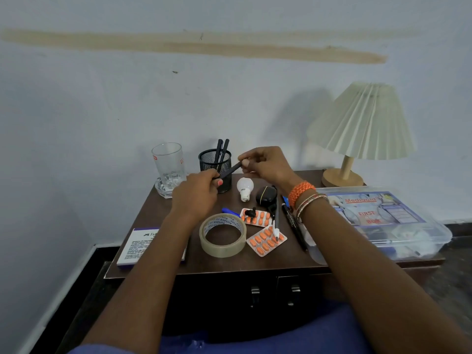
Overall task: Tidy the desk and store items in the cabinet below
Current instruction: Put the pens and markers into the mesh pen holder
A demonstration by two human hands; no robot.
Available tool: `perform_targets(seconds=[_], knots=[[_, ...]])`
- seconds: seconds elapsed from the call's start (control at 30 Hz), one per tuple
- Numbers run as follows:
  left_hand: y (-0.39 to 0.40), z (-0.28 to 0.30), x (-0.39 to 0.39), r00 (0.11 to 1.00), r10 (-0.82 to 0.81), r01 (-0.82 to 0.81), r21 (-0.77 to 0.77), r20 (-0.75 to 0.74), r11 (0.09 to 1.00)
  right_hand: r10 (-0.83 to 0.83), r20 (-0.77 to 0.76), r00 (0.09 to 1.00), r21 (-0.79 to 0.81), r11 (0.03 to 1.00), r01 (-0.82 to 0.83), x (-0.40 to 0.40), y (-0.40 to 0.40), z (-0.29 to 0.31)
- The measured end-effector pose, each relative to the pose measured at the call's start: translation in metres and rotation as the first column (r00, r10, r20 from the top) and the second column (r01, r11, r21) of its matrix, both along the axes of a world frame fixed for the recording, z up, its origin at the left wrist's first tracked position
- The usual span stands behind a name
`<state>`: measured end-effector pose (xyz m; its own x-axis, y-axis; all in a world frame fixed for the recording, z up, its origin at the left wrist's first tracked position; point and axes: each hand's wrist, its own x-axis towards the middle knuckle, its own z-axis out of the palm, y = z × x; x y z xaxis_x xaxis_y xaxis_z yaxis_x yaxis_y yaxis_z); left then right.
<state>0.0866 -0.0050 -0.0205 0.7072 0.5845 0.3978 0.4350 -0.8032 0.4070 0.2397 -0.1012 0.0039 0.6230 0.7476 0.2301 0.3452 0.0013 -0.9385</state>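
Observation:
Both hands hold one black pen (231, 169) in the air, in front of the black mesh pen holder (213, 159). My left hand (198, 194) grips its lower end and my right hand (265, 166) pinches its upper end. Two more black pens stand in the holder. On the dark wooden desk (158, 210) lie a roll of clear tape (222, 235), two strips of orange pills (267, 241), a white bulb (244, 187), a black earbud case (266, 196), a black marker (293, 226) and a blue pen (229, 212). Below are the cabinet doors (255, 292) with metal handles, both closed.
A glass (168, 162) stands on a glass ashtray at the back left. A white box (150, 247) lies at the desk's front left. A clear first-aid box (378, 221) fills the right side, with a pleated lamp (362, 123) behind it.

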Motion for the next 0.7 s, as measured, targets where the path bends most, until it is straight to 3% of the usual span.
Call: perform_targets(seconds=[0.1, 0.17, 0.23, 0.3, 0.37, 0.47, 0.53, 0.7], knots=[[-0.003, 0.001, 0.005, 0.997, 0.069, -0.068, 0.039, -0.021, 0.997, -0.121, -0.178, 0.977, 0.116, 0.983, 0.143, 0.014, -0.008, 0.002], [-0.004, -0.001, 0.007, 0.997, 0.078, -0.077, 0.033, -0.026, 0.996, -0.229, -0.184, 0.956, 0.149, 0.955, 0.258, 0.027, -0.013, 0.003], [-0.002, -0.003, 0.008, 0.997, 0.07, -0.07, 0.018, -0.033, 0.997, -0.381, -0.017, 0.924, 0.111, 0.918, 0.381, 0.039, -0.018, 0.001], [-0.001, -0.003, 0.007, 0.997, 0.066, -0.066, 0.009, -0.04, 0.998, -0.451, 0.284, 0.846, -0.016, 0.88, 0.475, 0.049, -0.02, -0.006], [-0.002, -0.004, 0.007, 0.997, 0.059, -0.059, -0.001, -0.047, 0.998, -0.304, 0.537, 0.787, -0.288, 0.811, 0.509, 0.048, -0.02, -0.014], [-0.001, -0.005, 0.005, 0.997, 0.052, -0.052, -0.004, -0.051, 0.999, 0.039, 0.639, 0.768, -0.637, 0.587, 0.5, 0.037, -0.013, -0.026], [0.001, -0.006, 0.002, 0.997, 0.056, -0.057, -0.005, -0.054, 0.998, 0.108, 0.63, 0.769, -0.698, 0.512, 0.5, 0.036, -0.007, -0.032], [0.007, -0.008, -0.001, 0.996, 0.068, -0.069, -0.011, -0.05, 0.998, 0.113, 0.667, 0.736, -0.687, 0.475, 0.549, 0.044, -0.003, -0.035]])
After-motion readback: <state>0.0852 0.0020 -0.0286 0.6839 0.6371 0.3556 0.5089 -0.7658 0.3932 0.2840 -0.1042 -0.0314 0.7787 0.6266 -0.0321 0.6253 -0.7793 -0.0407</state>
